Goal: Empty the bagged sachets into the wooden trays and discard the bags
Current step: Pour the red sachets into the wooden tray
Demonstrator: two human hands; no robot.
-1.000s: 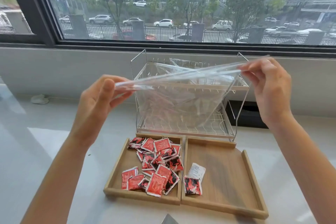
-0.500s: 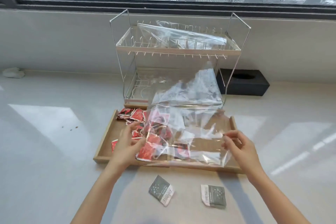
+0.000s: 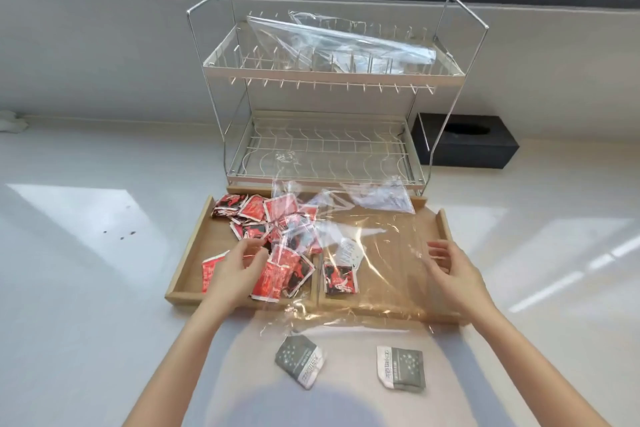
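Two wooden trays sit side by side, the left tray [image 3: 188, 246] and the right tray [image 3: 444, 224]. Several red sachets [image 3: 252, 211] are heaped in the left one. A red-black sachet [image 3: 339, 279] and a white one [image 3: 349, 251] lie in the right one. An empty clear plastic bag [image 3: 388, 263] lies spread flat over both trays, its near edge hanging onto the counter. My left hand [image 3: 235, 274] rests at the bag's left edge over the red sachets, fingers curled. My right hand [image 3: 453, 274] hovers at the bag's right edge with fingers spread.
A two-tier wire dish rack [image 3: 332, 74] stands right behind the trays, with another empty clear bag [image 3: 346, 42] on its top tier. Two grey sachets [image 3: 300, 360] [image 3: 401, 368] lie on the counter near me. A black box [image 3: 467, 146] sits right of the rack.
The bag was held stretched high in front of the rack, then lowered onto the trays. It now lies flat and my right hand's fingers have spread off it.
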